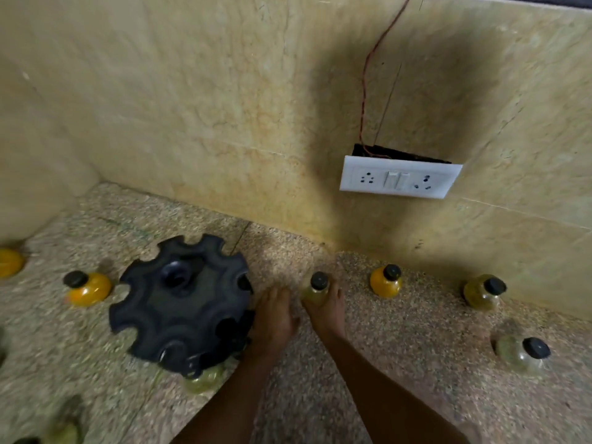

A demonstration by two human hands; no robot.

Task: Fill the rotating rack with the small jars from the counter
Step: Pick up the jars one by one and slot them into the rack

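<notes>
The black rotating rack (179,306) with notched slots stands on the speckled counter (400,354). One greenish jar (205,378) sits in a slot at its near edge. My left hand (272,318) rests against the rack's right side, fingers fairly straight. My right hand (325,307) grips a small greenish jar with a black cap (317,288) just right of the rack. Loose jars stand around: an orange one (88,288) left of the rack, another orange one (386,282) to the right, and two greenish ones (483,291) (523,352) further right.
A beige tiled wall runs behind the counter, with a white socket-and-switch plate (400,177) and a thin red wire above it. Another orange jar (9,262) sits at the far left edge. Blurred greenish jars (62,432) lie at the bottom left.
</notes>
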